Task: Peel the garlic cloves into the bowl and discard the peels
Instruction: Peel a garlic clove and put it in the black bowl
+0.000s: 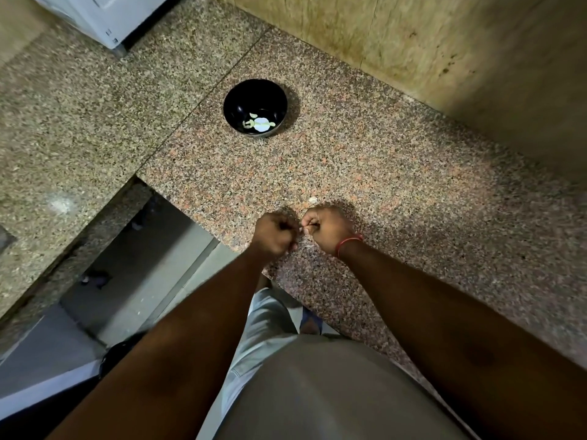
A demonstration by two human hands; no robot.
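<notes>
Two hands, left (274,233) and right (325,228), are curling tight mid-frame, pinching a clove (301,229), peeling; next, dropping it into the bowl (255,87) above.

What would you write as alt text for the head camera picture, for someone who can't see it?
Two hands, the left hand and right hand, meet above a speckled granite counter, curled around something small and pale between them, too small to identify. Farther back stands a black bowl holding a few pale pieces. A red thread band circles the right wrist.
</notes>
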